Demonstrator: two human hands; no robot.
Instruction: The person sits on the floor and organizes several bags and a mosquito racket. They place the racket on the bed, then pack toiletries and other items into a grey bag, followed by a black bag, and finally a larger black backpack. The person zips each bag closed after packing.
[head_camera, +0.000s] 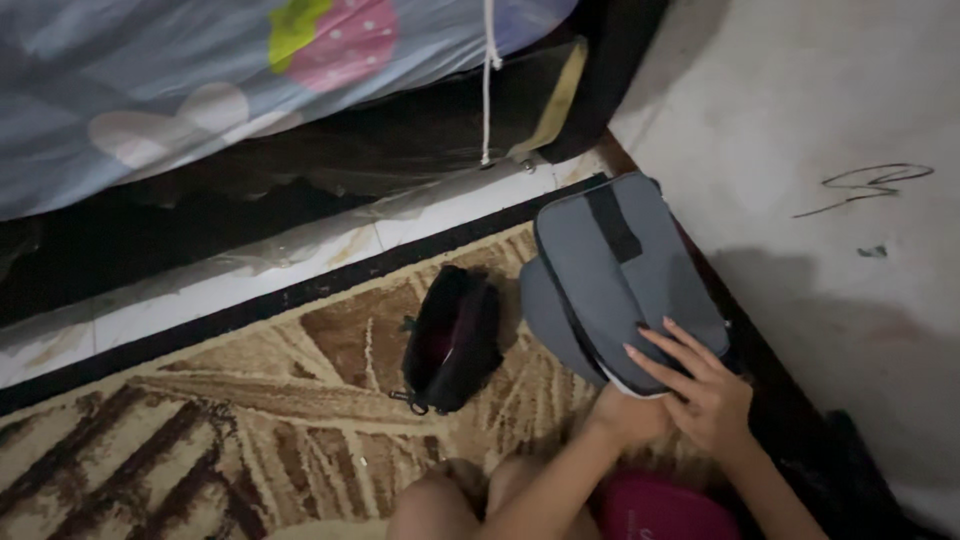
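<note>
On the patterned rug's right edge, beside the wall, I see the grey zip case (620, 280) propped up and partly opened. My right hand (705, 390) lies with fingers spread on its near flap, pinning it; my left hand (625, 412) grips the lower edge from beneath, steadying it. Just to the left, a black pouch (452, 338) lies gaping open, set apart from the case. A pink item (665, 508) sits by my knees.

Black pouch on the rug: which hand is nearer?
Left. The left hand is under the grey bag's near edge, on the side facing the black pouch. The right hand rests on the bag, farther right.
</note>
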